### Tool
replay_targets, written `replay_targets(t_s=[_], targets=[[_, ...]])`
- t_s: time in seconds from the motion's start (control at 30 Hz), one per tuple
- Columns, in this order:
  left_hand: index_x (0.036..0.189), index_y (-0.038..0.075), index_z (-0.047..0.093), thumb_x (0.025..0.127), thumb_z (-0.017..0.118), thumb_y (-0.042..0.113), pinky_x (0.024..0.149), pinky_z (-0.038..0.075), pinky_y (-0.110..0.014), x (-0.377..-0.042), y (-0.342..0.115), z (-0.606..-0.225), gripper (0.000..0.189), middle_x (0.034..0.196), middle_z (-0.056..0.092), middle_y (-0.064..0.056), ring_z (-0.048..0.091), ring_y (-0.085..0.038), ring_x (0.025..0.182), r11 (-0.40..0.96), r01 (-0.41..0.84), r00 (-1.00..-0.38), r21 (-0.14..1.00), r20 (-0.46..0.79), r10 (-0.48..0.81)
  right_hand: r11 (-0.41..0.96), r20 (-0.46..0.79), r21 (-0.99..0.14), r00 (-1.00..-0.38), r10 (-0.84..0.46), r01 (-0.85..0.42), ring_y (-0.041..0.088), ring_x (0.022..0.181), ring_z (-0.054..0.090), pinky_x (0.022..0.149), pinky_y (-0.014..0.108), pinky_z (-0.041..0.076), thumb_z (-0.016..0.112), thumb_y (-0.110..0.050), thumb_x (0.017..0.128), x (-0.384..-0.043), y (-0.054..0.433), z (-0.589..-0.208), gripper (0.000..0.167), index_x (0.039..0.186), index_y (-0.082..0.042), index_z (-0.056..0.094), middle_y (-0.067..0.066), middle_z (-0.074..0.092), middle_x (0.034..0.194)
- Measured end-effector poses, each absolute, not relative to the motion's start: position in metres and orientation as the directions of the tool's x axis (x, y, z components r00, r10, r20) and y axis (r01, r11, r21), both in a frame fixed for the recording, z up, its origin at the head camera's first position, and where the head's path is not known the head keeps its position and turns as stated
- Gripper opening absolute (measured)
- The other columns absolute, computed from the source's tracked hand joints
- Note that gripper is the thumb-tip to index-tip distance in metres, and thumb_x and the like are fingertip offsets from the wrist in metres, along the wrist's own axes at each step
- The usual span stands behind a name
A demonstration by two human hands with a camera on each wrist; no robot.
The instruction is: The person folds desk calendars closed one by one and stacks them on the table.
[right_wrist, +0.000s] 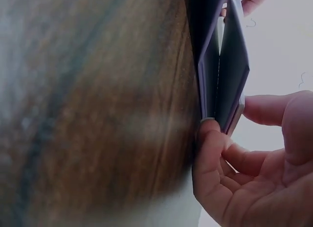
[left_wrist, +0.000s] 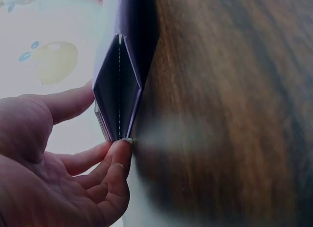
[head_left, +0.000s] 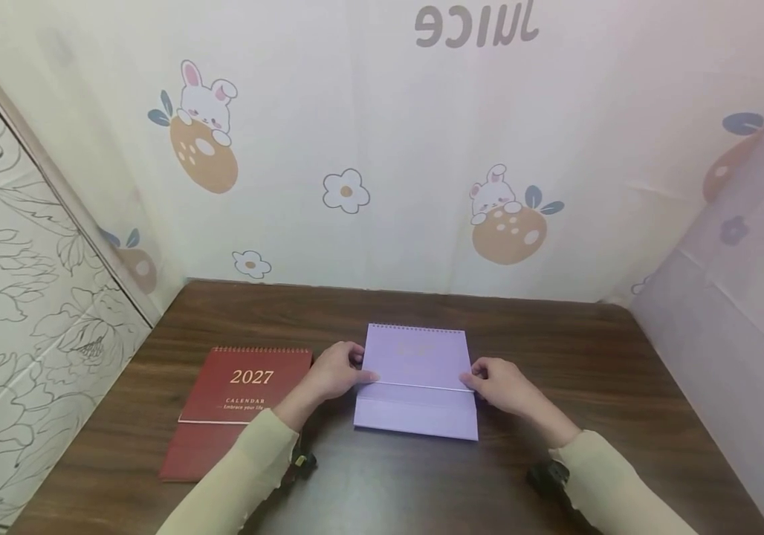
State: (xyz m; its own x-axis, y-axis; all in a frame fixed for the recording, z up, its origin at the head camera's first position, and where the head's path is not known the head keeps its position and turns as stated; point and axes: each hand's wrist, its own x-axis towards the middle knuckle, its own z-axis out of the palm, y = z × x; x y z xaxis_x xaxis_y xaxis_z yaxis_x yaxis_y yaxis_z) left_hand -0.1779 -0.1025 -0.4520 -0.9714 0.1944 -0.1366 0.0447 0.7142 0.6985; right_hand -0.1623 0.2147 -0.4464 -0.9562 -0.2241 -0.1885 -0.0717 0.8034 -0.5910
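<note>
A purple desk calendar (head_left: 415, 359) with a spiral binding along its far edge lies on the wooden table in front of me. A pale band crosses its cover. My left hand (head_left: 337, 373) grips its left side, thumb on the cover and fingertips at the far edge. On the opposite side my right hand (head_left: 504, 385) holds it the same way. In the left wrist view the boards of the calendar (left_wrist: 105, 65) bow apart into a narrow diamond-shaped gap, seen end-on. The right wrist view shows a similar gap between its boards (right_wrist: 238, 56).
Left of the purple calendar lies a red 2027 calendar (head_left: 215, 394), partly covered by my left forearm. The brown wooden table (head_left: 569, 349) meets a printed curtain (head_left: 409, 148) at the back. Patterned cloth also hangs at both sides.
</note>
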Motion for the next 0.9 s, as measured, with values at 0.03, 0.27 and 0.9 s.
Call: replay_targets(t_s=[0.03,0.27,0.9], targets=[[0.121,0.001,0.063,0.081,0.084,0.033,0.088,0.049,-0.044,-0.177,-0.103,-0.452,0.055,0.107,0.066,-0.007,0.060,-0.023,0.097,0.719,0.053,-0.971,0.693,-0.133,0.200,0.807,-0.182,-0.586,-0.958,-0.224,-0.078,0.017,0.068,0.054,0.060,0.032,0.047,0.069,-0.030,0.094,-0.161,0.214,-0.446,0.032,0.102,0.000,0.067,0.003,0.059,0.076],[0.132,0.005,0.060,0.085,0.080,0.035,0.099,0.045,-0.051,-0.166,-0.103,-0.440,0.060,0.128,0.063,-0.014,0.058,-0.031,0.119,0.787,0.163,-0.951,0.595,-0.118,0.286,0.822,-0.103,-0.551,-0.967,-0.233,-0.140,0.020,0.080,0.061,0.070,0.040,0.053,0.073,-0.026,0.092,-0.148,0.212,-0.441,0.048,0.126,0.004,0.059,0.008,0.066,0.094],[0.137,0.008,0.058,0.080,0.081,0.045,0.106,0.040,-0.049,-0.122,-0.102,-0.424,0.072,0.148,0.045,-0.023,0.048,-0.037,0.132,0.826,0.394,-0.854,0.403,-0.171,0.491,0.849,-0.037,-0.397,-0.919,-0.394,-0.348,0.050,0.127,0.045,0.100,0.058,0.042,0.084,-0.044,0.077,-0.101,0.202,-0.435,0.082,0.138,0.004,0.055,0.034,0.043,0.143]])
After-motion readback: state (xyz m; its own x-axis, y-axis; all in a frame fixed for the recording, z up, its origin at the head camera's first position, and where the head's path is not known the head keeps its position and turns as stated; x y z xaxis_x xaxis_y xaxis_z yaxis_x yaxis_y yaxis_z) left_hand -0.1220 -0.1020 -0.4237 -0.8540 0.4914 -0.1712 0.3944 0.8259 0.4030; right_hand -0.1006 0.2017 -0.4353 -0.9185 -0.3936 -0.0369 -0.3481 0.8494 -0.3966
